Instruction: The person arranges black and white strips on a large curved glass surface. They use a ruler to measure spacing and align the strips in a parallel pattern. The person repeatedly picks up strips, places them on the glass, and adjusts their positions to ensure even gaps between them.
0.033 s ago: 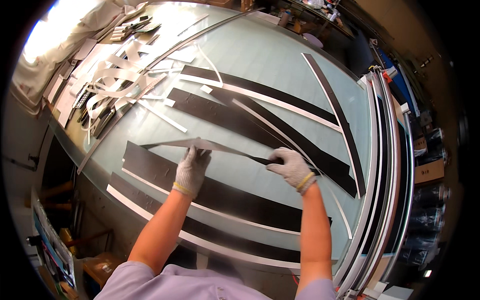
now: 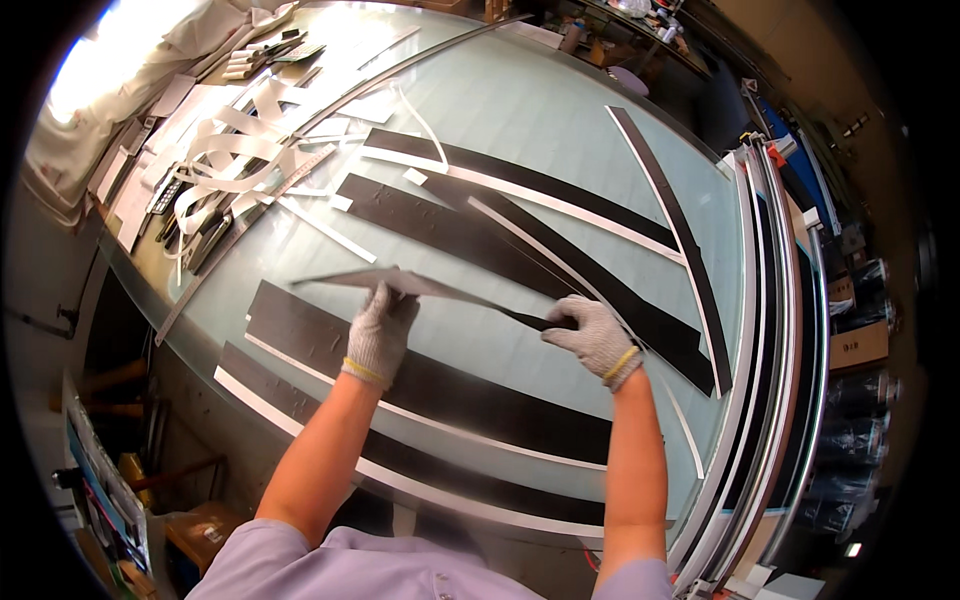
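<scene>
Both my hands wear pale knit gloves with yellow cuffs. Between them a long, thin black strip [image 2: 447, 291] is held above the glass-topped table [image 2: 500, 90]. My left hand [image 2: 382, 328] pinches it from below, near its middle, and the strip's left part reaches past the fingers. At the right end, the fingers of my right hand [image 2: 597, 342] close round it. Beneath my left wrist lies a wide black strip [image 2: 480, 408] with a white edge. A narrower one [image 2: 450, 480] lies nearer to me. Another black strip [image 2: 450, 230] lies just beyond my hands.
More black strips, one with a white edge [image 2: 540, 200], lie across the far side. Curled white tape [image 2: 235, 145] and tools pile up at the far left. A long metal ruler [image 2: 235, 235] crosses the left side. Metal rails [image 2: 745, 400] border the right edge.
The held strip has tilted, and its left part now shows a broader grey face. My left hand has shifted slightly up, my right hand slightly right. The strips on the table look unchanged.
</scene>
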Motion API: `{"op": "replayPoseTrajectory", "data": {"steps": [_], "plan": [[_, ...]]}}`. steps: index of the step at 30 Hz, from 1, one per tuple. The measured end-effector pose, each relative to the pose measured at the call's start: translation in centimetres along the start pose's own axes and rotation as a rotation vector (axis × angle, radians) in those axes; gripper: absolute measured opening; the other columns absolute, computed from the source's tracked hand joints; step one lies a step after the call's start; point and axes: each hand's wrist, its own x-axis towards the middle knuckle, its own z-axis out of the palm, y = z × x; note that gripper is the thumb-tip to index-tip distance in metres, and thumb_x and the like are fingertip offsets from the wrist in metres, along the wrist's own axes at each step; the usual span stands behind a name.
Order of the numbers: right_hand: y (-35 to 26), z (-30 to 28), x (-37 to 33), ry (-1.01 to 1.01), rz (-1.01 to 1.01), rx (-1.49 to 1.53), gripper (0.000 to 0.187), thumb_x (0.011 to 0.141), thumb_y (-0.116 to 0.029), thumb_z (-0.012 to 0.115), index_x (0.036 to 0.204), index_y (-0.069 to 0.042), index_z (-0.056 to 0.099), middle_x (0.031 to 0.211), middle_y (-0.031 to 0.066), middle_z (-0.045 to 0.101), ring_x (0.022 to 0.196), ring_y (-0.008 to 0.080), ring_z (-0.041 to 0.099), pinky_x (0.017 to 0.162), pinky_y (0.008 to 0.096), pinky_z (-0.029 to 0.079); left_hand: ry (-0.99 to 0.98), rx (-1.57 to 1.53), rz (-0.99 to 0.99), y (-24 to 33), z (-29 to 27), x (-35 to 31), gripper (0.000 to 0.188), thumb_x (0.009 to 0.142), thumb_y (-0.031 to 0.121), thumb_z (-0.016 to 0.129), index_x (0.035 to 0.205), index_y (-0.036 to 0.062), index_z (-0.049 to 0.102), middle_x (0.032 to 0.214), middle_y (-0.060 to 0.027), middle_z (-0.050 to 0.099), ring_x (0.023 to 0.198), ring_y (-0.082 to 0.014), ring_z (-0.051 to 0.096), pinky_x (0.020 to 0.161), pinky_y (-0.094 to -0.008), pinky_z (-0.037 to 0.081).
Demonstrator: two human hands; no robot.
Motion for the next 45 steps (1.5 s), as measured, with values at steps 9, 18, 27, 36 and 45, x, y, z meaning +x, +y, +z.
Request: {"op": "replayPoseTrajectory", "data": {"steps": [9,18,27,36,45], "plan": [[-0.4,0.1,-0.9,-0.069,0.128,0.325,0.025,0.081,-0.016,0.081,0.096,0.004,0.074,0.082,0.0049,0.069,0.08,0.0101,0.058,0.076,0.0281,0.049,-0.215,0.039,-0.174,2.6,2.1,0.9,0.078,0.095,0.035,0.074,0.158,0.0155,0.033,0.153,-0.0085,0.047,0.134,-0.023,0.051,0.113,-0.0388,0.042],[-3.3,2.9,0.9,-0.084,0.048,0.053,0.035,0.077,-0.023,0.079,0.095,0.006,0.075,0.081,0.0199,0.073,0.072,0.0226,0.068,0.073,0.0353,0.055,-0.229,-0.025,-0.002,4.1,2.9,0.4,0.03,0.095,0.016,0.074,0.119,-0.0003,0.065,0.112,-0.0108,0.07,0.108,-0.0222,0.065,0.106,-0.0386,0.048],[6.8,0.3,-4.7,-0.038,0.266,-0.193,0.031,0.075,-0.023,0.08,0.091,0.003,0.074,0.08,0.0209,0.069,0.076,0.0324,0.066,0.074,0.0383,0.053,0.413,0.385,0.06,12.4,-6.9,2.7,0.024,0.094,0.024,0.077,0.111,0.0088,0.071,0.095,0.0003,0.07,0.083,-0.0143,0.065,0.066,-0.0264,0.048],[13.7,-2.0,-14.6,0.12,0.567,-0.064,0.027,0.081,-0.024,0.074,0.084,0.003,0.073,0.068,0.0061,0.061,0.066,0.0157,0.054,0.066,0.0319,0.041,0.5,0.597,-0.184,9.0,-10.5,4.0,0.037,0.092,0.038,0.076,0.111,0.0074,0.065,0.092,-0.0077,0.069,0.071,-0.0206,0.062,0.064,-0.0401,0.051],[22.6,-1.6,-20.5,0.39,0.593,0.494,0.04,0.087,-0.032,0.083,0.098,0.005,0.071,0.086,0.0032,0.071,0.082,0.0146,0.067,0.092,0.0342,0.053,0.51,0.528,-0.113,6.0,-11.2,4.4,0.037,0.091,0.031,0.079,0.116,0.0052,0.07,0.081,-0.0072,0.071,0.068,-0.0205,0.071,0.053,-0.0341,0.049]]}}
